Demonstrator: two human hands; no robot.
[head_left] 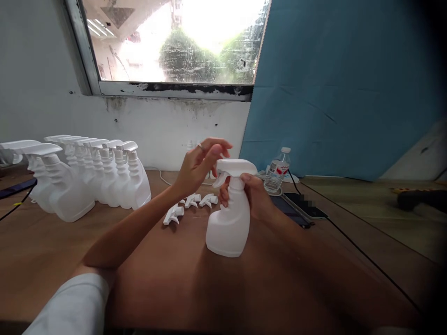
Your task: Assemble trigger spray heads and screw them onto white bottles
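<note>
A white spray bottle (228,225) with a white trigger head (237,166) on its neck stands nearly upright in front of me. My right hand (258,195) is closed around its neck, thumb on the near side and fingertips showing beyond the trigger. Just left of the nozzle, my left hand (202,164) is raised with its fingers curved and apart, holding nothing; whether it touches the head I cannot tell. Behind the bottle, several loose trigger heads, one of them a nearer trigger head (173,214), lie on the brown table (150,279).
Several white spray bottles (136,179) with heads stand in rows at the left. To the right are a clear water bottle (277,170), a phone (305,206) and black cables. A window (174,46) and a blue cloth (331,83) are at the back.
</note>
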